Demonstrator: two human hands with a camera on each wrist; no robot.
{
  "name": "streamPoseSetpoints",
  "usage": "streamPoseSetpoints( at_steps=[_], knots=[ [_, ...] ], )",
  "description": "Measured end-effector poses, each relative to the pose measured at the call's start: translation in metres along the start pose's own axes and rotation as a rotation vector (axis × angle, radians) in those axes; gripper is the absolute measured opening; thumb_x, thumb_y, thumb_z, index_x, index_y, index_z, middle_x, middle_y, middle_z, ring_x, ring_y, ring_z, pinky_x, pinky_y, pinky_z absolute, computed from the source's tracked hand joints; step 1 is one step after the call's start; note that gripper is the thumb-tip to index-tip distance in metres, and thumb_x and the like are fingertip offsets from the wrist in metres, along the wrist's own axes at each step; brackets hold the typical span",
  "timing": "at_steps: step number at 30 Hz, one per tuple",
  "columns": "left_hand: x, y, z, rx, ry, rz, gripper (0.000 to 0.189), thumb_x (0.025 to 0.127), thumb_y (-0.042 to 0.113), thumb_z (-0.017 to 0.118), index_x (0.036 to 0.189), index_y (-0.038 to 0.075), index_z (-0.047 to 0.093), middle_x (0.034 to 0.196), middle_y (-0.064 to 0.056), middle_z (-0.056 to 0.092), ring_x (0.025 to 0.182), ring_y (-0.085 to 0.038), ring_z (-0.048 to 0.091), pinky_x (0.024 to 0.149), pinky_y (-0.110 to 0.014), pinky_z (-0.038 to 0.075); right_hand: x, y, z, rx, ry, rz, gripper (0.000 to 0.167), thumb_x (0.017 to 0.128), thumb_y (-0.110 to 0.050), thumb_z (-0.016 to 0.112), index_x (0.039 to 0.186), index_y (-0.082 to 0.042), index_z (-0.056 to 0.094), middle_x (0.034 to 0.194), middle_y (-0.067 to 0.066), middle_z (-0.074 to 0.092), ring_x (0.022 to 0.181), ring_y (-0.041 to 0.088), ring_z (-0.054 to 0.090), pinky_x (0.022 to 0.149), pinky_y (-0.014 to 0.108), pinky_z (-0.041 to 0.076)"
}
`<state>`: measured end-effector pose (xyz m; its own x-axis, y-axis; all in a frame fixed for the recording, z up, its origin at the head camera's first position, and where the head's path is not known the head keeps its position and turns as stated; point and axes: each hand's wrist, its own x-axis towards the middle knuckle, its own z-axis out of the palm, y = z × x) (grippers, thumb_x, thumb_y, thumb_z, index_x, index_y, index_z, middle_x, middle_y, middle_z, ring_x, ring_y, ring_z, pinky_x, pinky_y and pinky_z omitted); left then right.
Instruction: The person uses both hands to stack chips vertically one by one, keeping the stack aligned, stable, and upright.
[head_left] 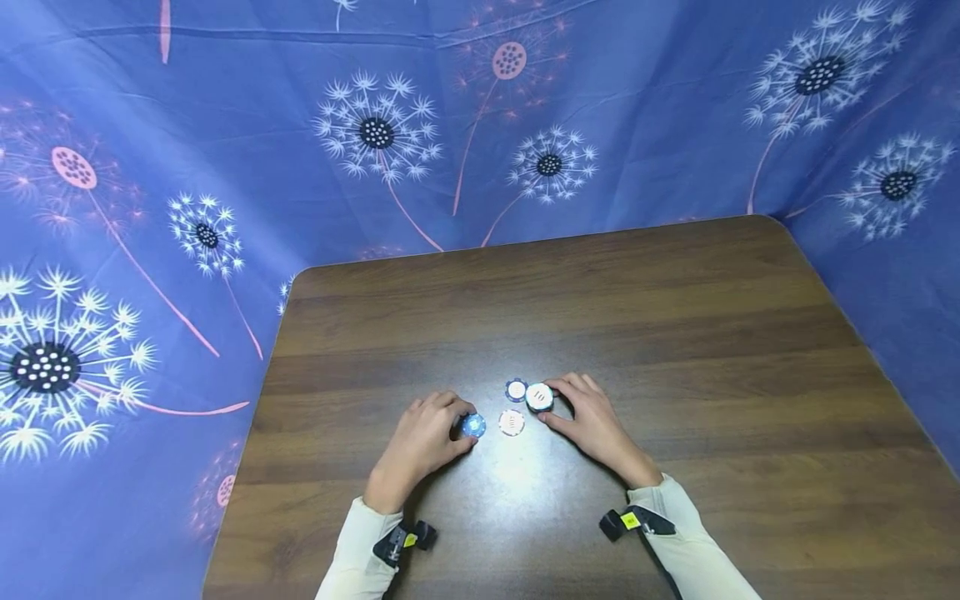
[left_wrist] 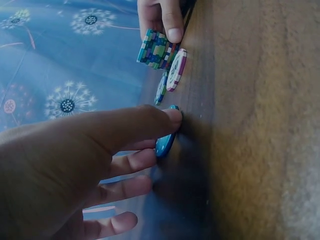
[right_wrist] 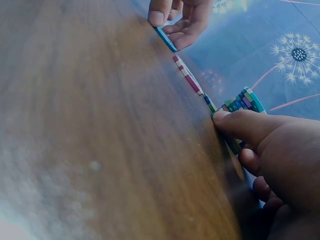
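Note:
My left hand point(head_left: 426, 435) pinches a blue poker chip point(head_left: 473, 426) at its edge, thumb on the near side; the chip lies at the tabletop. To the right, my right hand point(head_left: 596, 422) holds a stack of several poker chips point(head_left: 540, 397) between thumb and fingers, low down near its base. The stack's multicoloured edges show in the left wrist view, chip stack point(left_wrist: 156, 50). Between the hands lie two single chips: a white one with pink edge marks point(head_left: 512, 422) and, behind it, a dark blue-rimmed chip point(head_left: 516, 389) close beside the stack.
The brown wooden table point(head_left: 675, 317) reaches well beyond both hands on all sides. A blue cloth with dandelion prints point(head_left: 465, 125) hangs behind its far edge and along the sides. Each forearm wears a black wrist camera, such as the left camera point(head_left: 405, 542).

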<state>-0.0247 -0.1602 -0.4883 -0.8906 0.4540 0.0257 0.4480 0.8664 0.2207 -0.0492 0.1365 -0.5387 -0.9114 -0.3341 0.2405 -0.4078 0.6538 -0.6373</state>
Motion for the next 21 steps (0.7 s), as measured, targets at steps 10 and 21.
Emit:
streamPoseSetpoints(
  at_steps=[10, 21],
  knots=[
    [0.0046, 0.0006, 0.0039, 0.135, 0.080, 0.054, 0.040, 0.081, 0.047, 0.081, 0.108, 0.019, 0.076, 0.106, 0.006, 0.074, 0.101, -0.017, 0.068, 0.087, -0.043, 0.055, 0.0008, -0.0004, -0.0041, -0.005, -0.027, 0.032, 0.052, 0.085, -0.029, 0.087, 0.129, -0.005, 0.070, 0.115, 0.006, 0.068, 0.103, 0.024, 0.057, 0.093, 0.048, 0.045],
    [0.0027, 0.0068, -0.0032, 0.129, 0.159, 0.059, 0.043, 0.083, 0.047, 0.078, 0.116, 0.019, 0.075, 0.116, 0.004, 0.077, 0.103, -0.018, 0.069, 0.083, -0.039, 0.055, -0.0011, -0.0009, 0.0005, -0.027, 0.000, 0.003, 0.052, 0.083, -0.027, 0.089, 0.127, -0.006, 0.072, 0.112, 0.004, 0.069, 0.102, 0.023, 0.058, 0.090, 0.046, 0.048]
  ],
)
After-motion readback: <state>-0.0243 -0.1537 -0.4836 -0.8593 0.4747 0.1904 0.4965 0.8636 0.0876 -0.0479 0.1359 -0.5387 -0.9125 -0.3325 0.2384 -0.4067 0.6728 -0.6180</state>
